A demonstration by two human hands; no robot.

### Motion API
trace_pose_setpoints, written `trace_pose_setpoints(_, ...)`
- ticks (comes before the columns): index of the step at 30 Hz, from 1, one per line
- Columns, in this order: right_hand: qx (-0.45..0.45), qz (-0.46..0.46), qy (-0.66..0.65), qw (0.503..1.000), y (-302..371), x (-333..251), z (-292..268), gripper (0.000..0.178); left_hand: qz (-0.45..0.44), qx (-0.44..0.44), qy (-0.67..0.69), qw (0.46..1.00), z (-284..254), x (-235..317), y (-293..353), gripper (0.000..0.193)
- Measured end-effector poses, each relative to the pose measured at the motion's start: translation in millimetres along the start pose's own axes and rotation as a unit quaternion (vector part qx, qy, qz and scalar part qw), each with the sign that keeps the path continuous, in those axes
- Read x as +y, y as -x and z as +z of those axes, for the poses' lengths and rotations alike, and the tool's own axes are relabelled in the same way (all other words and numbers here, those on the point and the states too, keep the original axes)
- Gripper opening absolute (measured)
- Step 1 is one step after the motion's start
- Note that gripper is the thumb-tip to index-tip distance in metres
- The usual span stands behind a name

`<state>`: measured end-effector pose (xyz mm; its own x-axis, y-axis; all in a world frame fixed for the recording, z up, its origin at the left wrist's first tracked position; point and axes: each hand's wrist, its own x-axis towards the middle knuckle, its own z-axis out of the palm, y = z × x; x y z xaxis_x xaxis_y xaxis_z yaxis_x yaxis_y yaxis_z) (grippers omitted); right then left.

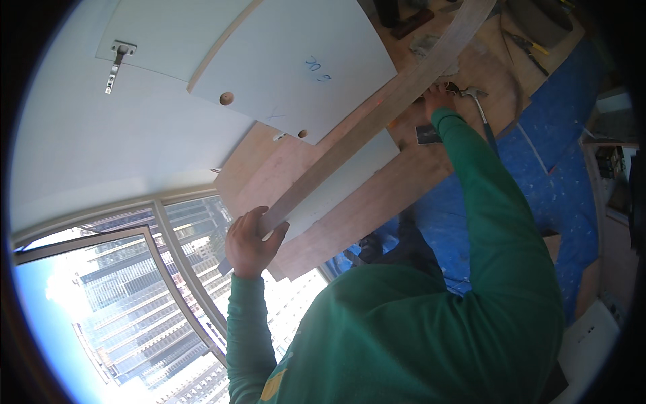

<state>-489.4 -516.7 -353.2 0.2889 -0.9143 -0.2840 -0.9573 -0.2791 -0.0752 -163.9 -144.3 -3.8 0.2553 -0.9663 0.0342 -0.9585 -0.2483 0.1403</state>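
My left hand point(250, 244) grips the near left end of a long, narrow wooden strip point(363, 140), thumb on one side and fingers on the other. The strip runs slantwise to the far right, over the wooden boards. My right hand point(439, 99) is down at the plywood worktop, below the strip. Its fingers are curled around something small and dark that I cannot make out. Just right of it lies a claw hammer point(475, 93) with a dark handle. A flat dark rectangular piece point(427, 135) lies close to my right wrist.
White panels point(296, 60) with round hinge holes lie beyond the strip; a metal hinge point(116, 64) is fixed to another. Pliers point(528, 50) and a grey roll point(538, 20) sit at the far right. Blue sheeting point(515, 195) covers the floor. A window point(134, 289) is at the left.
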Motion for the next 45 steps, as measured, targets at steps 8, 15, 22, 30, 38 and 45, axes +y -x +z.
trace_pose_setpoints(8,0.011,-0.036,-0.029,0.999,0,11,4,0.046,0.002,0.001,0.000,1.000,-1,-2,-2,0.045)
trace_pose_setpoints(15,0.096,-0.121,0.038,0.987,12,32,11,0.038,0.006,-0.002,0.003,1.000,0,1,4,0.044)
trace_pose_setpoints(22,0.169,-0.044,-0.198,0.964,25,60,-6,0.044,0.016,0.008,0.014,1.000,1,1,2,0.045)
trace_pose_setpoints(30,0.042,-0.069,-0.242,0.967,114,83,25,0.052,0.001,-0.005,0.021,1.000,-2,2,5,0.043)
trace_pose_setpoints(38,0.140,-0.055,-0.221,0.963,87,90,60,0.072,0.027,0.021,0.014,0.999,4,0,5,0.044)
trace_pose_setpoints(45,0.207,0.072,-0.286,0.933,40,39,10,0.068,0.021,0.012,0.008,1.000,2,1,4,0.045)
